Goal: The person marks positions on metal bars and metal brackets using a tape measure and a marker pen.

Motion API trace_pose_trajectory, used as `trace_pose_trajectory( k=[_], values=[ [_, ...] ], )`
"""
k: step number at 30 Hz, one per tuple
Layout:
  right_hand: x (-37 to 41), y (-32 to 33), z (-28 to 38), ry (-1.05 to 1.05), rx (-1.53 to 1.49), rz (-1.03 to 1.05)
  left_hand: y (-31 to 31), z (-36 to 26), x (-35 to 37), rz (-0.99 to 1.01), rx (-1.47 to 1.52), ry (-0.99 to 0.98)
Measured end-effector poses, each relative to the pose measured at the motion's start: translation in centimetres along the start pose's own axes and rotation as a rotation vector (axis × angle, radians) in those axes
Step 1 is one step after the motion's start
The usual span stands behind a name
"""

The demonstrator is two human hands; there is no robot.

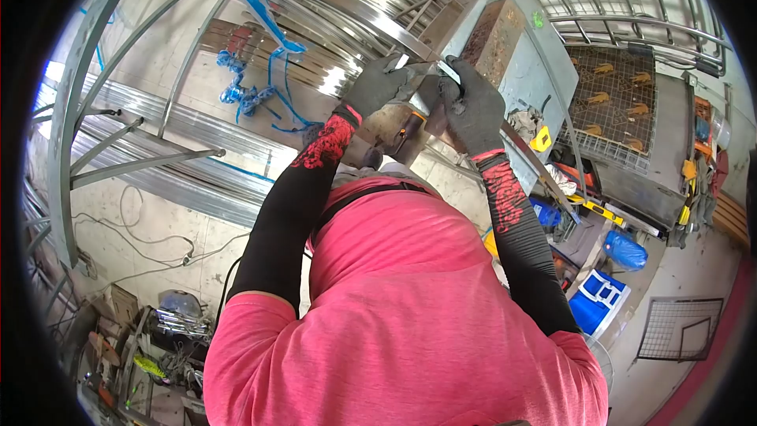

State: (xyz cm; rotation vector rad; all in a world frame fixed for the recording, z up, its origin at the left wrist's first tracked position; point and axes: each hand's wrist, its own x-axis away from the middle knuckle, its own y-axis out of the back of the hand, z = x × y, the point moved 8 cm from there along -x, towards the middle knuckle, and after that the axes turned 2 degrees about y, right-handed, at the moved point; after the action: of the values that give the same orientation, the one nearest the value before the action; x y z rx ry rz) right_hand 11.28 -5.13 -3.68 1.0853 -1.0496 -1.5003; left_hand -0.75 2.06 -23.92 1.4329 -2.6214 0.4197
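Head view looks down past a pink shirt and black patterned sleeves to two grey-gloved hands, raised side by side at the near end of a shiny curved stainless-steel rail (347,12). The left hand (380,83) is curled shut. As far as the glove allows a reading, it is wrapped over a grey rounded hand tool with an orange part (404,130) that sits just beneath it, though what kind of tool it is cannot be told. The right hand (473,106) is also closed, its fingertips pinching a small pale flat metal strip (447,71) right where the rail meets a rusty brown rectangular block (493,35) mounted on a grey painted metal panel (548,71).

The work sits in that narrow spot between the two hands — strip, rail end and tool all touching or nearly so. Doing it well probably calls for a firm pinch on the strip, its edge flush against the rail, and both forearms braced so nothing skates on the polished steel. The gloved fingertips lie very near the tool's working end — a gap between them seems wise. A tangle of blue cord (252,95) hangs well apart to the left.
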Motion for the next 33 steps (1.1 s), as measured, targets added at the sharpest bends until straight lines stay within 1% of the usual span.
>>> trace_pose_trajectory(
  k=[1,2,3,4,6,11,13,14,16,17,19,20,22,23,25,26,28,29,31,33],
  values=[
    [0.0,0.0,0.0,-0.005,-0.003,0.001,-0.2,0.0,0.1,0.003,-0.002,0.002],
    [0.1,-0.1,-0.1,-0.01,-0.005,0.001,-0.5,-1.4,0.7,0.034,0.092,0.022],
    [0.1,0.0,0.0,0.014,-0.02,-0.036,-1.0,-2.1,1.2,0.065,0.187,0.041],
    [0.1,0.2,0.1,0.04,-0.035,-0.072,-1.5,-2.9,1.8,0.065,0.185,0.043],
    [0.1,0.1,0.0,0.013,-0.024,-0.049,-1.9,-2.6,2.3,0.023,0.456,0.119],
    [-0.1,0.0,-0.2,-0.022,-0.008,-0.019,-2.1,-1.5,1.7,0.043,0.465,0.116],
    [-0.3,-0.2,-0.4,-0.046,0.003,0.064,-2.2,-1.6,1.7,0.05,0.478,0.127],
    [-0.6,0.3,-0.4,-0.046,0.002,0.066,-2.1,-1.4,1.7,0.041,0.491,0.139],
    [-1.2,-0.1,-0.9,-0.068,-0.065,0.225,-2.2,-1.0,1.7,0.03,0.501,0.15],
    [-1.6,0.1,-1.1,-0.067,-0.067,0.225,-2.2,-0.9,1.7,0.015,0.475,0.16],
    [-2.2,0.0,-0.7,0.036,-0.061,0.279,-2.2,-0.7,1.7,0.002,0.446,0.172],
    [-2.4,0.4,-0.6,0.035,-0.061,0.277,-2.3,-0.8,1.7,0.015,0.441,0.162],
    [-2.4,0.1,-0.2,0.065,-0.082,0.395,-2.5,-1.0,1.7,0.031,0.437,0.153],
    [-2.3,0.0,-1.0,0.06,-0.079,0.393,-2.4,-1.2,1.8,0.012,0.474,0.141],
    [-2.0,-0.1,-1.8,0.195,-0.256,0.359,-2.5,-1.4,1.8,0.002,0.512,0.131],
    [-2.0,0.1,-2.3,0.188,-0.251,0.355,-2.5,-1.7,1.9,0.011,0.497,0.136],
    [-1.8,-0.9,-3.8,0.04,-0.405,0.501,-2.7,-2.3,2.0,0.026,0.481,0.143],
    [-1.9,-0.9,-4.1,0.035,-0.403,0.497,-2.8,-2.2,2.1,0.033,0.481,0.143],
    [-2.1,-0.9,-3.6,0.137,-0.358,0.435,-2.7,-2.2,2.3,0.023,0.53,0.138],
    [-1.8,-1.0,-3.5,0.152,-0.343,0.395,-2.8,-1.0,1.7,0.03,0.556,0.128]
  ],
)
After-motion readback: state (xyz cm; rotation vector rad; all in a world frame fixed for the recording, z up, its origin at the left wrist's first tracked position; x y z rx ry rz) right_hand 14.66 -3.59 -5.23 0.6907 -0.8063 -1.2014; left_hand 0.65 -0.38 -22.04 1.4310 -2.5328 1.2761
